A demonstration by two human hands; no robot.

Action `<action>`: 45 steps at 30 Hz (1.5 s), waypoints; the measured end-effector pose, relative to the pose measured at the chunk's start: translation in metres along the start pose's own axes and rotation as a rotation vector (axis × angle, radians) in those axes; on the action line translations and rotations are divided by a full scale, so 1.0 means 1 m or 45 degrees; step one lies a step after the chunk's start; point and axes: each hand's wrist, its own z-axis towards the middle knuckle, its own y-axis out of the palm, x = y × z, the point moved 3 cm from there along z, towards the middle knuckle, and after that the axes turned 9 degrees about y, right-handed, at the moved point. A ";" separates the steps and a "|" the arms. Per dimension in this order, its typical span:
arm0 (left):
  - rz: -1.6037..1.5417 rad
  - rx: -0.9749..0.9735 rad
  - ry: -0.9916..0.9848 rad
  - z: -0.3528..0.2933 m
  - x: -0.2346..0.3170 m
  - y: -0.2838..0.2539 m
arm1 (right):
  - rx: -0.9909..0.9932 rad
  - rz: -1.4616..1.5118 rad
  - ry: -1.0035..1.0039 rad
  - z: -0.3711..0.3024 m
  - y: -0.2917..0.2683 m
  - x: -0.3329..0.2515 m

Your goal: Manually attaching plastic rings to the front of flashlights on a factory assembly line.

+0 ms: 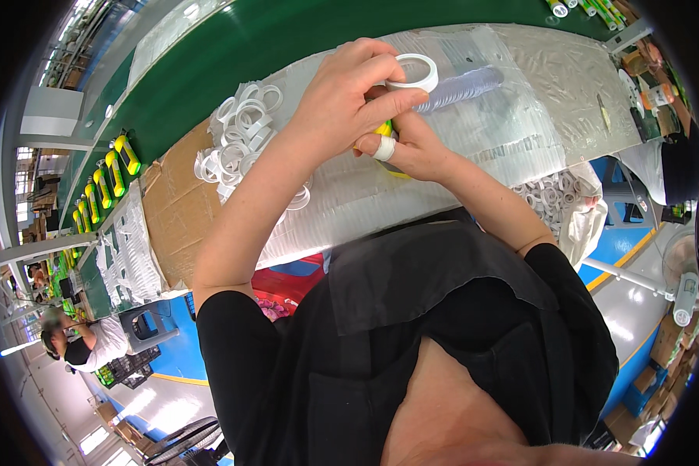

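Note:
My left hand [348, 97] pinches a white plastic ring [427, 82] between fingers and thumb, its opening tilted upward. Right below it, my right hand [415, 151] is wrapped round a yellow-green and black object [386, 129], mostly hidden by the fingers. White tape [384, 148] circles a digit of that hand. The ring is close above the object; whether they touch is hidden. A heap of loose white rings [241, 140] lies by my left forearm. Beyond my hands, a row of nested clear plastic discs [464, 88] rests on the plastic-covered worktop [512, 128].
A green belt [287, 40] runs along the far side, with several yellow-green and black flashlight-like units [115, 172] at left. More white rings fill a bag [586, 213] below the table's right edge. Brown cardboard [180, 210] covers the left part. Another person [93, 342] sits far left.

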 end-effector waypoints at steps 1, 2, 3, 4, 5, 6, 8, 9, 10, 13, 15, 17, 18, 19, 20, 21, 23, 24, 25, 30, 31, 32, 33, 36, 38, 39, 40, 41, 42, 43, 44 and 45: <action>0.005 -0.005 0.007 0.000 0.002 0.001 | 0.004 0.000 -0.009 -0.001 0.000 0.003; -0.050 0.097 -0.057 -0.002 0.004 0.000 | 0.043 0.019 0.020 -0.004 0.000 0.007; -0.105 0.199 -0.123 -0.003 0.003 -0.002 | 0.080 0.038 0.050 -0.004 -0.001 0.009; -0.259 0.341 -0.204 -0.005 0.001 -0.006 | 0.088 0.040 0.051 -0.004 -0.001 0.006; -0.412 0.483 -0.288 -0.008 -0.003 -0.013 | 0.102 0.173 0.102 -0.003 -0.003 0.000; -0.380 0.583 -0.162 -0.013 0.002 -0.024 | 0.114 0.307 0.153 -0.002 -0.003 -0.001; -0.172 0.580 -0.042 -0.032 0.007 -0.035 | 0.151 0.302 0.098 0.000 -0.005 -0.001; -0.148 0.569 -0.046 -0.041 0.009 -0.031 | 0.151 0.302 0.112 0.002 -0.006 0.001; -0.056 0.484 -0.066 -0.046 0.018 -0.028 | 0.149 0.303 0.128 0.002 -0.005 0.003; 0.035 0.396 -0.061 -0.054 0.016 -0.022 | 0.188 0.075 -0.128 0.008 -0.006 0.005; 0.166 0.335 -0.068 -0.056 0.016 -0.022 | 0.145 0.063 -0.075 0.006 -0.008 0.005; 0.185 0.298 -0.062 -0.056 0.019 -0.025 | 0.105 0.047 -0.023 0.005 -0.010 0.005; 0.202 0.260 -0.055 -0.054 0.021 -0.025 | 0.147 0.000 -0.041 0.005 -0.012 0.003; 0.202 0.264 -0.052 -0.052 0.024 -0.026 | 0.186 -0.048 -0.061 0.004 -0.015 0.001; 0.217 0.242 -0.050 -0.049 0.026 -0.026 | 0.186 -0.054 -0.063 0.004 -0.019 -0.003; 0.230 0.221 -0.047 -0.046 0.028 -0.025 | 0.099 0.043 -0.121 0.004 -0.023 -0.009; 0.215 0.186 -0.037 -0.044 0.029 -0.021 | 0.097 -0.077 -0.262 0.005 -0.032 -0.020; 0.204 0.148 -0.032 -0.042 0.029 -0.018 | 0.101 -0.088 -0.261 0.006 -0.045 -0.025; 0.196 0.151 -0.024 -0.041 0.031 -0.017 | 0.017 -0.430 -0.338 0.004 -0.059 -0.033; 0.063 0.113 -0.069 -0.033 0.033 0.002 | -0.133 -0.966 -0.311 0.012 -0.065 -0.086; 0.056 0.113 -0.066 -0.031 0.035 0.005 | -0.130 -0.970 -0.306 0.017 -0.066 -0.096; 0.009 0.105 -0.166 -0.030 0.034 0.008 | -0.280 -1.127 -0.243 0.021 -0.066 -0.101; -0.035 0.096 -0.268 -0.030 0.032 0.010 | -0.433 -1.278 -0.177 0.026 -0.065 -0.104; -0.077 0.126 -0.282 -0.030 0.031 0.013 | -0.614 -1.315 -0.027 0.039 -0.060 -0.113; -0.084 0.121 -0.279 -0.032 0.032 0.014 | -0.710 -1.327 0.084 0.042 -0.056 -0.117; -0.088 0.114 -0.278 -0.033 0.033 0.014 | -0.731 -1.318 0.118 0.042 -0.054 -0.119; -0.092 0.116 -0.278 -0.034 0.033 0.014 | -0.750 -1.310 0.153 0.041 -0.052 -0.119; -0.094 0.125 -0.278 -0.034 0.033 0.014 | -0.752 -1.311 0.157 0.040 -0.051 -0.118; -0.097 0.132 -0.278 -0.035 0.033 0.014 | -0.725 -1.354 0.109 0.038 -0.050 -0.118; -0.100 0.135 -0.279 -0.035 0.034 0.015 | -0.699 -1.396 0.061 0.037 -0.050 -0.117; -0.096 0.130 -0.263 -0.034 0.034 0.015 | -0.701 -1.398 0.065 0.034 -0.051 -0.116; -0.093 0.125 -0.247 -0.033 0.035 0.016 | -0.665 -1.410 0.047 0.032 -0.052 -0.116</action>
